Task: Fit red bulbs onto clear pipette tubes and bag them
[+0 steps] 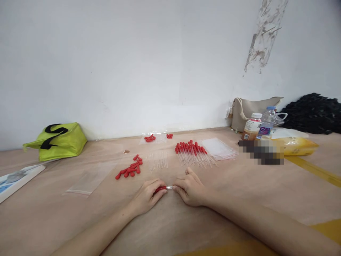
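My left hand [149, 193] is closed around a red rubber bulb [160, 189]. A clear glass dropper tube [169, 187] runs from the bulb to my right hand [190, 188], whose thumb and fingers pinch it. Bulb and tube meet in line; how deep the tube sits is hidden by my left fingers. Beyond my left hand lies a loose pile of red bulbs [130, 170]. Several bare glass tubes [157, 161] lie side by side past my hands. Further right, droppers with red bulbs on their tubes [192, 151] lie in a row.
A clear zip bag [89, 179] lies left, near a lime-green bag [62, 142]. At the back sits a plastic bag with bulbs and tubes [157, 137]. To the right are a stack of zip bags [218, 148], two bottles [252, 127], a tissue pack [298, 145] and a grey bag [237, 119].
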Motion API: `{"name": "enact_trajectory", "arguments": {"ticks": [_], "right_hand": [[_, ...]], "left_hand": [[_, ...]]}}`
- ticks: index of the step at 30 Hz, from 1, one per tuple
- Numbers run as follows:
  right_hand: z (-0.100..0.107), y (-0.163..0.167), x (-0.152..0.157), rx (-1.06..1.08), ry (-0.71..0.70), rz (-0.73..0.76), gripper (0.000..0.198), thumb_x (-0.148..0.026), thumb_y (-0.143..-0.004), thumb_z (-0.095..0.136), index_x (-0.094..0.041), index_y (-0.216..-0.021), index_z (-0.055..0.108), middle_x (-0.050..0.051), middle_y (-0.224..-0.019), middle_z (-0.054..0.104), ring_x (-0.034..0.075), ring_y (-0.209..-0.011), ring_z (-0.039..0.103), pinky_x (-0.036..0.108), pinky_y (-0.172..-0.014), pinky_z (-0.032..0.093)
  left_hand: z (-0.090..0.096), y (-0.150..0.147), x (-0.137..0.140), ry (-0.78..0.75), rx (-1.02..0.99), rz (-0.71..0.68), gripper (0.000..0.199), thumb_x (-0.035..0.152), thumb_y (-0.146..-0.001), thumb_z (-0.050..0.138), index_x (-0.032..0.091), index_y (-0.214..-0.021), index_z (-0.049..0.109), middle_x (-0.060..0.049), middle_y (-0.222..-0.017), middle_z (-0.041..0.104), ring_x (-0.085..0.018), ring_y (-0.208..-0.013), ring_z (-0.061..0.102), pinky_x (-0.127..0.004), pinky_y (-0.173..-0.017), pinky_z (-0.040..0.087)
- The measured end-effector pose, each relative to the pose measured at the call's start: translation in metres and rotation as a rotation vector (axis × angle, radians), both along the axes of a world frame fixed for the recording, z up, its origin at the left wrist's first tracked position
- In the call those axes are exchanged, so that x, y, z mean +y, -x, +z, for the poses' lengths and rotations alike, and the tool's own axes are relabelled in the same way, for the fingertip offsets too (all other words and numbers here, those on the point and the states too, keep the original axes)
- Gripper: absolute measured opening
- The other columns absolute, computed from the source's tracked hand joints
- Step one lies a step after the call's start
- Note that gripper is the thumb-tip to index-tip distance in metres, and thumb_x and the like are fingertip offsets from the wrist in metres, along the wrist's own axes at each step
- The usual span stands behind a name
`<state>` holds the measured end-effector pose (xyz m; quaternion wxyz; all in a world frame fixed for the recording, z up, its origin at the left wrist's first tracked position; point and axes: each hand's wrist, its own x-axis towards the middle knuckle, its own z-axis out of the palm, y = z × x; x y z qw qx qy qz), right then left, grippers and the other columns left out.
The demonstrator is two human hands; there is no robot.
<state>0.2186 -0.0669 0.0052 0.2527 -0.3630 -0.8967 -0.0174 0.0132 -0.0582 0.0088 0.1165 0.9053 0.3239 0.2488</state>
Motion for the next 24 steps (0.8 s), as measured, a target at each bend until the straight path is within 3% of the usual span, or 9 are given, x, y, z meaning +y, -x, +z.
{"name": "enact_trajectory", "arguments": {"ticks": [7, 12, 17, 20, 24], "right_hand": [[0.0, 0.003, 0.003, 0.001, 0.047, 0.034, 0.019, -0.02, -0.084, 0.039, -0.018, -0.077, 0.057, 0.0, -0.073, 0.062, 0.01, -0.061, 0.047, 0.028, -0.068, 0.02], [0.009, 0.002, 0.002, -0.064, -0.032, 0.001, 0.022, -0.025, -0.084, 0.04, -0.019, -0.077, 0.06, 0.002, -0.074, 0.062, 0.011, -0.066, 0.048, 0.029, -0.069, 0.021], [0.019, -0.01, 0.003, -0.166, -0.049, -0.048, 0.022, -0.025, -0.081, 0.044, -0.018, -0.071, 0.062, 0.005, -0.077, 0.062, 0.015, -0.076, 0.05, 0.03, -0.07, 0.024], [0.024, -0.027, 0.021, -0.024, 0.045, -0.206, 0.023, -0.024, -0.081, 0.042, -0.019, -0.075, 0.063, 0.003, -0.075, 0.064, 0.014, -0.072, 0.053, 0.028, -0.068, 0.028], [0.031, -0.05, 0.064, 0.228, 0.124, -0.531, 0.027, -0.026, -0.081, 0.038, -0.018, -0.074, 0.063, 0.003, -0.073, 0.064, 0.014, -0.068, 0.055, 0.024, -0.062, 0.032]], "left_hand": [[0.0, -0.001, -0.001, -0.013, 0.006, -0.048, 0.019, 0.026, -0.088, 0.038, 0.017, -0.081, 0.053, -0.003, -0.074, 0.055, -0.014, -0.069, 0.051, -0.024, -0.063, 0.039], [0.0, 0.0, 0.004, -0.02, -0.04, -0.026, 0.019, 0.025, -0.088, 0.04, 0.016, -0.084, 0.057, -0.003, -0.075, 0.056, -0.014, -0.07, 0.052, -0.025, -0.064, 0.041], [0.001, 0.011, 0.009, -0.062, -0.116, 0.081, 0.029, 0.027, -0.085, 0.046, 0.023, -0.114, 0.05, -0.006, -0.1, 0.055, -0.017, -0.087, 0.053, -0.028, -0.073, 0.044], [-0.001, 0.017, 0.012, -0.095, -0.145, 0.184, 0.031, 0.03, -0.084, 0.047, 0.023, -0.114, 0.049, -0.006, -0.1, 0.055, -0.018, -0.088, 0.053, -0.028, -0.069, 0.046], [-0.004, 0.017, 0.015, -0.089, -0.054, 0.149, 0.02, 0.03, -0.084, 0.046, 0.02, -0.098, 0.058, -0.002, -0.073, 0.057, -0.015, -0.068, 0.054, -0.027, -0.064, 0.044]]}}
